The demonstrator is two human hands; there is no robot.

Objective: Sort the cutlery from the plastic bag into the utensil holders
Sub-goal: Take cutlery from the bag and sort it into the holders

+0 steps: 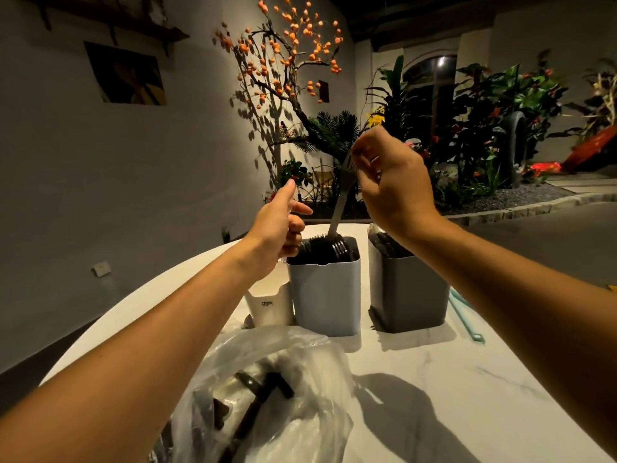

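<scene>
right hand (389, 182) pinches fork (340, 198) tines | left hand (277, 225) loosely open, touching holder (325, 292) rim

A grey wall (160, 182) fills nine to eleven o'clock, bearing a picture (128, 76). An orange-berried tree (283, 58) stands at twelve; plants (494, 108) at two, a white table (434, 379) at six.

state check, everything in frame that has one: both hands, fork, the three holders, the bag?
right hand: pinching the fork by its tines
fork: handle down in the light grey holder, leaning
left hand: at that holder's rim; grip unclear
light grey holder: upright, holds cutlery
dark grey holder: upright, holds cutlery
white holder: upright, contents hidden
plastic bag: crumpled, dark cutlery inside
</scene>
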